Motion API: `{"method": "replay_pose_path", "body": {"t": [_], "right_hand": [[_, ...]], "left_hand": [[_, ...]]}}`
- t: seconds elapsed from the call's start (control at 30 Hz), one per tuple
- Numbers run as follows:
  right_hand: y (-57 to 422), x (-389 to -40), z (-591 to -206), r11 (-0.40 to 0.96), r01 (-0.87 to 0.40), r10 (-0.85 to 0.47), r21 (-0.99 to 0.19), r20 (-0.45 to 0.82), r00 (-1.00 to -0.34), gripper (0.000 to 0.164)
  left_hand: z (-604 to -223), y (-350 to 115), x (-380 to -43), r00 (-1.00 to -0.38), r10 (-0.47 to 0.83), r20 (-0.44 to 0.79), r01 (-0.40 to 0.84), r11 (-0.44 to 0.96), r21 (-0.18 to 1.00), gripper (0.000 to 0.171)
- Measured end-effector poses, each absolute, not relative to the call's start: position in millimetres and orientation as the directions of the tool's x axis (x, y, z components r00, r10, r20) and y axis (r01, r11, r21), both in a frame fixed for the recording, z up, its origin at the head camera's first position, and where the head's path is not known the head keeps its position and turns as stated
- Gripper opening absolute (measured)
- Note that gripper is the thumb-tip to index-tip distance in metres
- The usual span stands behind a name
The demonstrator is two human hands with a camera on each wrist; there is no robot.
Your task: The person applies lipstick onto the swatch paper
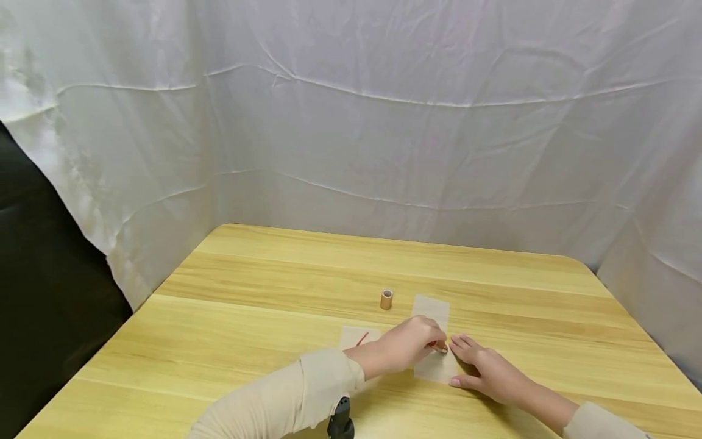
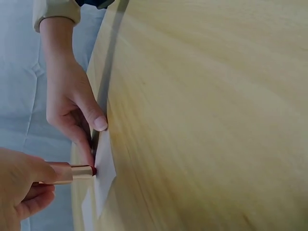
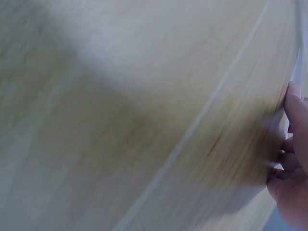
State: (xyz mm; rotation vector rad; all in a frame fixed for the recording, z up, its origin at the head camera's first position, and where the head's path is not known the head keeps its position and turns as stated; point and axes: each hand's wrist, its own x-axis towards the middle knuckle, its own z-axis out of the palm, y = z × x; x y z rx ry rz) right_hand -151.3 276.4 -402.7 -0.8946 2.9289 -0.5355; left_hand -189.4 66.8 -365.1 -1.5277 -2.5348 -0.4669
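Note:
My left hand [image 1: 414, 341] grips a lipstick [image 2: 62, 173] in a copper-coloured tube, its dark red tip right at a white paper [image 1: 430, 311]. In the left wrist view, the left hand [image 2: 19, 185] pinches the tube between thumb and fingers. Resting at the paper's right edge is my right hand [image 1: 488, 371], its fingers extended and thumb apart. The right wrist view shows only part of the right hand [image 3: 294, 159], at the right border. Any mark under the lipstick tip is hidden by the left hand in the head view.
A small copper-coloured cap [image 1: 386, 300] stands upright behind the left hand. Partly covered by the left forearm, a second white paper [image 1: 351, 334] bears a red stroke [image 1: 362, 338]. Everything lies on a wood-grain table [image 1: 247, 286] backed by pale curtains [image 1: 351, 152].

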Motion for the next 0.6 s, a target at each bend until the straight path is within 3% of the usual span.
{"method": "replay_pose_path", "body": {"t": [0.6], "right_hand": [[276.1,-151.2,-404.1,0.774,-0.539,-0.545,-0.332,0.084,-0.835,0.070]], "left_hand": [[-361.8,67.2,-188.9,-0.507,0.831,0.228,0.858,0.461,0.227,0.012]]}}
